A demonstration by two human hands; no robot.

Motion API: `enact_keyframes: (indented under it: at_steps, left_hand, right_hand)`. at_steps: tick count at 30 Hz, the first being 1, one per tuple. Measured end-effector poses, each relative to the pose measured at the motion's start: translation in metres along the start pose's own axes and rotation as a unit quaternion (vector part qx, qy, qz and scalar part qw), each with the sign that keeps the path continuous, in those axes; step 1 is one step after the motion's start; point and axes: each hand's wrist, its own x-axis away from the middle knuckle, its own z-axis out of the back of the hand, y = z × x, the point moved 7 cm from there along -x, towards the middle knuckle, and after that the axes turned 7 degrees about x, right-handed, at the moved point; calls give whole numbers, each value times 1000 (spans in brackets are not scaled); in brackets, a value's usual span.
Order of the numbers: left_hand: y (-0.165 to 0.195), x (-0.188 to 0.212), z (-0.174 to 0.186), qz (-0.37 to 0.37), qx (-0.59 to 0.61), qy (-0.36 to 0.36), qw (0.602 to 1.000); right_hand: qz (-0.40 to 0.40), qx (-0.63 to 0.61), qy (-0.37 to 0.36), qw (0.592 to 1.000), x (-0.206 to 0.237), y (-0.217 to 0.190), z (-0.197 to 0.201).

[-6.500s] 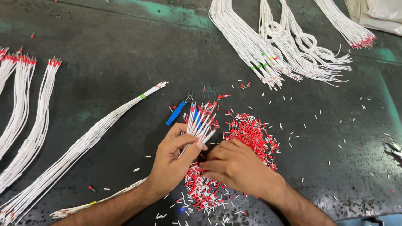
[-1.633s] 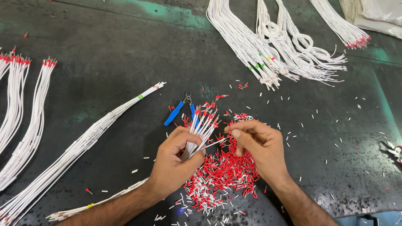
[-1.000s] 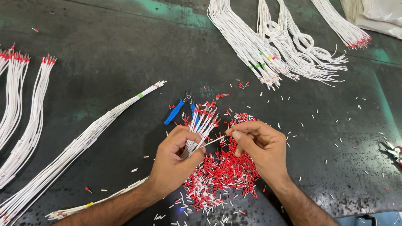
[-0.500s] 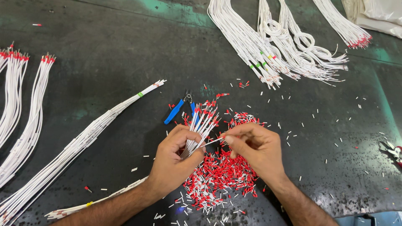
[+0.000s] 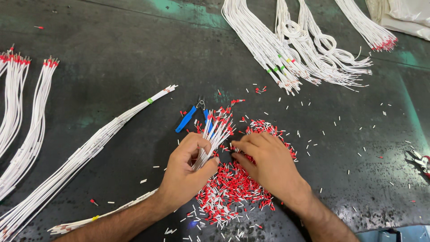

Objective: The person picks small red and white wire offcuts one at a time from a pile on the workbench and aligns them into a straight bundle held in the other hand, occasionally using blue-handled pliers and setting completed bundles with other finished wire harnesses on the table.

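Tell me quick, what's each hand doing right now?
Left hand: closed around a bundle of white wires.
Right hand: fingertips pinched together beside the wire ends, over the red ferrules; what it holds cannot be told.

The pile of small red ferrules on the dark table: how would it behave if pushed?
The pile of small red ferrules would probably scatter, since strays already dot the dark table. Each piece looks tiny and tubular, so likely light and apt to roll.

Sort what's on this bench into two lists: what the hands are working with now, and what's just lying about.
In use:
left hand gripping a bundle of white wires
right hand at the wire ends
pile of red ferrules

Lying about:
blue-handled cutters
long banded wire bundle
looped wire bundles
red-tipped wires at left
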Motion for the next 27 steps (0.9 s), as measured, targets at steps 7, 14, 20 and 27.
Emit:
enact_keyframes:
  at_steps: [7, 14, 20, 27]
  left_hand:
    - [1, -2, 0, -26, -14, -9, 1000]
    - [-3, -2, 0, 1, -9, -4, 1000]
    - [1, -3, 1, 5, -23, 6, 1000]
    - [2, -3, 1, -5, -48, 10, 999]
  right_hand:
    - [-18, 7, -60, 998, 9, 2, -14]
    - [-116, -82, -10, 990, 4, 4, -3]
    - [-172, -198, 61, 963, 9, 13, 2]
    - [-275, -398, 51, 874, 26, 41, -12]
